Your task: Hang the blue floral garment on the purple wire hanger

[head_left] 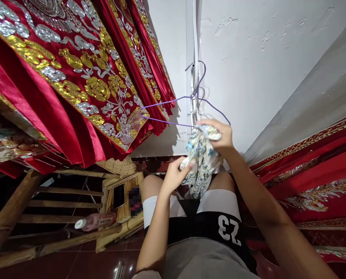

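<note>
A purple wire hanger [173, 99] is in front of me, its hook up near the white strip on the wall. My right hand [223, 133] is closed around the hanger's right end, together with a bunched part of a white floral garment [203, 155] patterned in blue and yellow. The garment hangs down between my knees, and its exact shape is lost in the folds. Lower on the left, my left hand [177, 172] pinches the side of the cloth between thumb and fingers. The hanger's left end overlaps the red embroidered cloth in view.
Red cloths with gold and silver sequins [103, 85] hang at the left. More red decorated fabric [321, 186] is on the right. A bamboo chair [71, 203] stands lower left, with a pink bottle [95, 222] and a dark phone [119, 196]. Behind is a white wall [248, 66].
</note>
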Demonstrator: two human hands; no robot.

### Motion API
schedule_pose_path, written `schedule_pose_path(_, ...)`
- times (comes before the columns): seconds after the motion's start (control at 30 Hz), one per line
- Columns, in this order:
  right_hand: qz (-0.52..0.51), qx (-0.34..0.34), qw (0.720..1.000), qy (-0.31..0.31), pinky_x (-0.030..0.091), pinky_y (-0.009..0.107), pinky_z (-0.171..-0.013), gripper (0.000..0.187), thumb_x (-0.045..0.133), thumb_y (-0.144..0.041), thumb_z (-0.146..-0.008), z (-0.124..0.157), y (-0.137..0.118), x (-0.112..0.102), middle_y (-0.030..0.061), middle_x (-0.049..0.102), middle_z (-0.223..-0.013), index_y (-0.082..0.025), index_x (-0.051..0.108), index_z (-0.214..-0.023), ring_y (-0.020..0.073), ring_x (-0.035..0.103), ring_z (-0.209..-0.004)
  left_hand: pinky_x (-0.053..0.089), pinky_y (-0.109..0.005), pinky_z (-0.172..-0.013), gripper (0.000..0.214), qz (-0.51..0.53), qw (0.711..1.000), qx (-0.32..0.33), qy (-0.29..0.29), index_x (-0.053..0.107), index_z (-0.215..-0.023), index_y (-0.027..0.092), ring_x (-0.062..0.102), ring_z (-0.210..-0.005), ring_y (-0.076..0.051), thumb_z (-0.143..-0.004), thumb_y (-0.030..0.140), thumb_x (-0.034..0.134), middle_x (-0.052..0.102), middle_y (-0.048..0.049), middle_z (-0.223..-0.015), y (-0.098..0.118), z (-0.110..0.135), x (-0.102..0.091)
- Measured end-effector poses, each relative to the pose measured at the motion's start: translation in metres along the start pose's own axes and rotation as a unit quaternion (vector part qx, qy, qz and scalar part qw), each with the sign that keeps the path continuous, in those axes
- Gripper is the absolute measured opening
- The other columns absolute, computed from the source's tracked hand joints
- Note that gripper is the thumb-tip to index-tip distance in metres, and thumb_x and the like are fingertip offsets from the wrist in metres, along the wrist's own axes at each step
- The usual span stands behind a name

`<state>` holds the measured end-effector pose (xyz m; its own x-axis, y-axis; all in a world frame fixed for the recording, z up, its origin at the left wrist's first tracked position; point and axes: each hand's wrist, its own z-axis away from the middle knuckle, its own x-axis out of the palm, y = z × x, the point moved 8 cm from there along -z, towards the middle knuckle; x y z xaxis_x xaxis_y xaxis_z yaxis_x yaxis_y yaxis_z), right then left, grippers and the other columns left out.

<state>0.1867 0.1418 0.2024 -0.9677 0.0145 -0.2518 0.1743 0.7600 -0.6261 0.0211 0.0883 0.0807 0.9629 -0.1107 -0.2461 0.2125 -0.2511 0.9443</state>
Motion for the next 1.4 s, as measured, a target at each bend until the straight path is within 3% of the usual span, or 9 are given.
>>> schedule_pose_path(0.1, 0.057, 0.017, 0.996, 0.071, 0.048, 0.042, -0.108, 0.031, 0.053, -0.036, -0.097, -0.026, 0.038, -0.013, 0.0073, 0.071, -0.122, -0.023, 0.073, -0.118, 0.0248, 0.064, -0.12, 0.03, -0.024, -0.061, 0.043, -0.055, 0.998, -0.011, 0.032, 0.056, -0.072, 0.016, 0.037, -0.066, -0.012, -0.093, 0.054, 0.06, 0.044, 0.0026, -0.067, 0.0, 0.0, -0.023)
schedule_pose_path(0.2, 0.083, 0.121, 0.989, 0.011, 0.049, 0.046, -0.104, 0.039, 0.049, -0.046, -0.099, -0.029, 0.093, -0.001, 0.0108, 0.074, -0.114, -0.02, 0.073, -0.115, 0.0272, 0.068, -0.109, 0.026, -0.024, -0.059, 0.045, -0.048, 0.996, -0.001, 0.077, 0.047, -0.066, 0.017, 0.033, -0.063, -0.011, -0.09, 0.052, 0.064, 0.037, 0.0038, -0.064, 0.006, 0.0, -0.048)
schedule_pose_path(0.33, 0.094, 0.174, 0.979, -0.053, 0.049, 0.043, -0.099, 0.043, 0.049, -0.054, -0.097, -0.007, 0.126, 0.005, 0.0104, 0.074, -0.11, -0.02, 0.071, -0.11, 0.0273, 0.067, -0.104, 0.026, -0.024, -0.057, 0.045, -0.1, 0.995, 0.003, 0.011, 0.047, -0.066, 0.018, 0.034, -0.061, -0.01, -0.09, 0.052, 0.064, 0.038, 0.0042, -0.064, 0.015, 0.0, -0.062)
schedule_pose_path(0.43, 0.116, 0.181, 0.977, -0.015, 0.051, 0.038, -0.086, 0.045, 0.05, -0.061, -0.095, 0.007, 0.123, -0.014, 0.0073, 0.071, -0.091, -0.02, 0.068, -0.095, 0.0247, 0.065, -0.088, 0.031, -0.025, -0.059, 0.042, -0.232, 0.97, 0.007, -0.08, 0.051, -0.068, 0.019, 0.04, -0.061, -0.013, -0.093, 0.051, 0.058, 0.044, 0.0033, -0.064, 0.012, -0.002, -0.069)
schedule_pose_path(0.53, 0.124, 0.209, 0.97, -0.008, 0.05, 0.035, -0.076, 0.049, 0.054, -0.065, -0.091, 0.02, 0.114, -0.03, 0.0067, 0.068, -0.079, -0.019, 0.065, -0.081, 0.0235, 0.062, -0.078, 0.043, -0.032, -0.072, 0.036, -0.416, 0.892, -0.052, -0.167, 0.055, -0.066, 0.02, 0.057, -0.067, -0.02, -0.093, 0.044, 0.057, 0.059, -0.0011, -0.064, -0.013, -0.007, -0.08)
schedule_pose_path(0.63, 0.123, 0.23, 0.965, -0.018, 0.047, 0.033, -0.072, 0.048, 0.058, -0.065, -0.089, 0.03, 0.102, -0.04, 0.0072, 0.069, -0.078, -0.018, 0.065, -0.078, 0.0238, 0.062, -0.077, 0.044, -0.05, -0.099, 0.017, -0.518, 0.836, -0.091, -0.159, 0.063, -0.079, 0.021, 0.067, -0.098, -0.032, -0.091, 0.028, 0.053, 0.074, -0.01, -0.094, -0.029, -0.022, -0.098)
schedule_pose_path(0.87, 0.136, 0.228, 0.963, -0.033, 0.041, 0.031, -0.067, 0.044, 0.058, -0.06, -0.09, 0.035, 0.07, -0.054, 0.0037, 0.062, -0.071, -0.019, 0.061, -0.075, 0.0199, 0.055, -0.07, 0.048, -0.049, -0.101, 0.018, -0.416, 0.891, 0.18, 0.035, 0.047, -0.077, 0.022, 0.057, -0.109, -0.03, -0.094, 0.028, 0.043, 0.062, -0.0136, -0.108, 0.066, -0.06, -0.11)
schedule_pose_path(1.13, 0.173, 0.241, 0.948, -0.118, 0.038, 0.028, -0.062, 0.037, 0.055, -0.053, -0.093, 0.041, 0.053, -0.031, -0.0015, 0.053, -0.063, -0.021, 0.053, -0.075, 0.0164, 0.048, -0.064, 0.049, -0.044, -0.095, 0.014, -0.354, 0.912, 0.203, 0.049, 0.043, -0.07, 0.022, 0.059, -0.098, -0.027, -0.083, 0.022, 0.049, 0.065, -0.0088, -0.096, 0.105, -0.095, -0.095)
schedule_pose_path(1.4, 0.149, 0.173, 0.968, -0.102, 0.049, 0.033, -0.078, 0.035, 0.068, -0.041, -0.087, 0.043, 0.02, -0.04, 0.0033, 0.073, -0.097, -0.025, 0.072, -0.118, 0.0224, 0.064, -0.083, 0.049, -0.04, -0.096, 0.033, -0.334, 0.903, 0.26, 0.071, 0.059, -0.118, 0.02, 0.062, -0.104, -0.024, -0.091, 0.01, 0.043, 0.068, -0.0084, -0.113, 0.122, -0.109, -0.077)
